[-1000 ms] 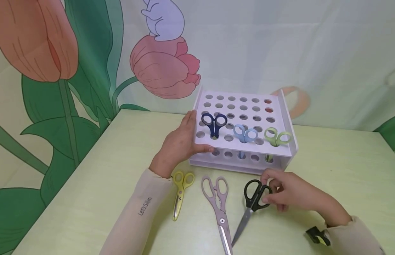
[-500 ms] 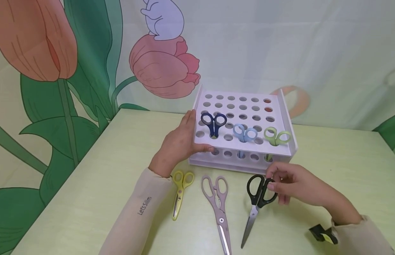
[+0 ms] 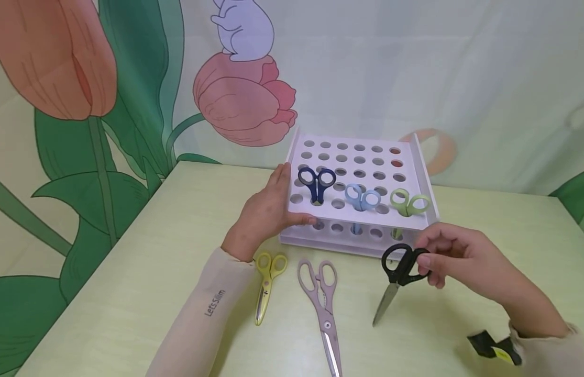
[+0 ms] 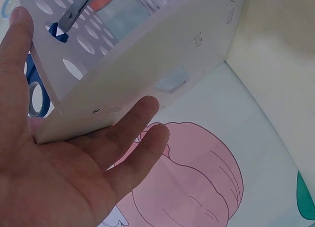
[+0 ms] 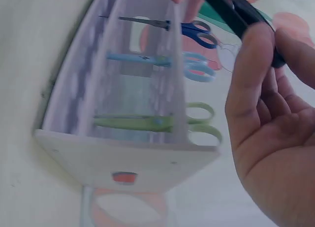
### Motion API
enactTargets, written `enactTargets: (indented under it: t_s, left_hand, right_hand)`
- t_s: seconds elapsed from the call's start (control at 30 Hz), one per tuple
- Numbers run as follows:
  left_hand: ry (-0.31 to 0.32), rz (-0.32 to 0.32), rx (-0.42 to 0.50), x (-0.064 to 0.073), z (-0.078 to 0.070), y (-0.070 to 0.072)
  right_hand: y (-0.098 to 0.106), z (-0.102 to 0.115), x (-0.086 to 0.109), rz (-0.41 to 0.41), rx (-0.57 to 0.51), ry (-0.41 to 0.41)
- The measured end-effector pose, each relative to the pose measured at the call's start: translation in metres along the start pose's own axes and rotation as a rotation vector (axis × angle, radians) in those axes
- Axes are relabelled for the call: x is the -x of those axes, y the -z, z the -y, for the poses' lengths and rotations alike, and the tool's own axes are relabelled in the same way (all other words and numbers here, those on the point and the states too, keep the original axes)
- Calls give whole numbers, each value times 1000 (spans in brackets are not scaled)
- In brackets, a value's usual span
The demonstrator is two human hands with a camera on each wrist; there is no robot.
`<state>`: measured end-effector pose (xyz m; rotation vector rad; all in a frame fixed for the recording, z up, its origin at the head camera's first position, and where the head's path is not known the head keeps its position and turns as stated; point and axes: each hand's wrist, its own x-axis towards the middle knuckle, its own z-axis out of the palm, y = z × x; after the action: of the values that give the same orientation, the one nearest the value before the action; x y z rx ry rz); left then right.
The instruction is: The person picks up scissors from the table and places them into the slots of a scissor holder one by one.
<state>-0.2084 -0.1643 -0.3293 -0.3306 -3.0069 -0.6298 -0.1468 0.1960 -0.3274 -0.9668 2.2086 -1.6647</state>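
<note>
The black-handled scissors (image 3: pixel 404 268) are at lower right of the head view, blades slanting down to the left. I think they are light and stiff; the smooth handle may slip a little, so its loops are the safer place to hold. The right hand (image 3: pixel 461 262) pinches one loop between thumb and fingers, its forearm coming from lower right. The left hand (image 3: pixel 263 215) is spread against the white perforated rack (image 3: pixel 426 188), thumb along the front.

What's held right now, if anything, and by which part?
The right hand pinches the black scissors by one handle loop; the left hand braces the white rack at its left front corner, fingers straight.
</note>
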Motion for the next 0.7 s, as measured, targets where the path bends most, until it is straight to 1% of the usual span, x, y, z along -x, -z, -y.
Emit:
enactTargets:
  t_s: [0.1,0.17,0.37,0.5,0.7]
  left_hand:
    - [9,3,8,-1,-1,0]
    - [15,5,7,-1,-1,0]
    - [12,2,10,0,0,1]
    - [9,7,15,1,0,0]
    - [14,6,6,0,-1,0]
  right_hand:
    - [4,7,3,-106,35,6]
    - [6,11,4,-169,38,19]
    - [11,19,5,-315,-60,78]
    - [13,23,5,-369,-89,107]
    - [20,31,1,-408,-125,160]
